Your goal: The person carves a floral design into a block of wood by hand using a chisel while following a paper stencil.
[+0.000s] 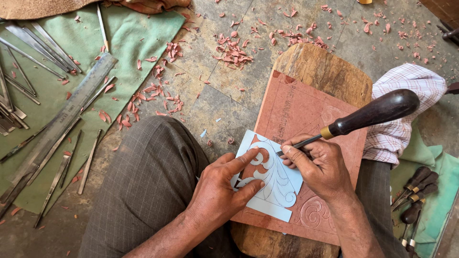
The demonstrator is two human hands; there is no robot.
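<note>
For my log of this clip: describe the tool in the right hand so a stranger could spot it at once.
Start at the reddish slab lying on the wooden block in the middle. The right hand there grips a thin-bladed carving tool with a bulbous dark handle and brass collar. It alone is raised; similar ones lie on green cloth.

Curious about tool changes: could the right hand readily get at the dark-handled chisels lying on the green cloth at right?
Probably yes: the dark-handled chisels lie uncovered beside the right hand, though it holds a dark-handled carving tool.
</note>
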